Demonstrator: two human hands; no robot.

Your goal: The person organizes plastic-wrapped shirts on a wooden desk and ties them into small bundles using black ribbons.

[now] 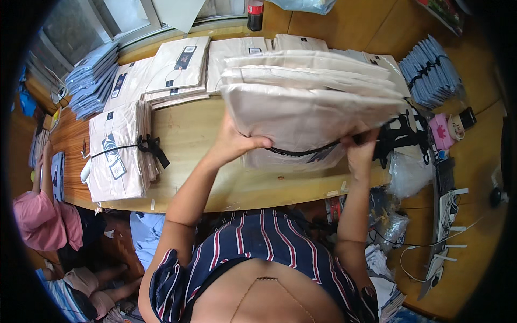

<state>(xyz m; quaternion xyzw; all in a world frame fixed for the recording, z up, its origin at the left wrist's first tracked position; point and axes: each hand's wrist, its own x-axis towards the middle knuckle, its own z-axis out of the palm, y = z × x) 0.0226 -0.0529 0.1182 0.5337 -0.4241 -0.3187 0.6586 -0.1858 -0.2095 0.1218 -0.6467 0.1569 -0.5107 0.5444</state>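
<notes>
I hold up a thick stack of beige folded garments in clear bags (307, 107) over the wooden table (188, 134). My left hand (234, 141) grips the stack's lower left edge. My right hand (361, 151) grips its lower right edge, by a black strap (301, 152) running under the stack. The stack hides the table behind it.
A strap-tied bundle of beige packs (121, 151) lies at the table's left. Flat beige packs (177, 67) and blue stacks (91, 78) lie at the back, more blue packs (431, 72) at right. A person in pink (46, 215) sits at lower left. A bottle (254, 15) stands at the back.
</notes>
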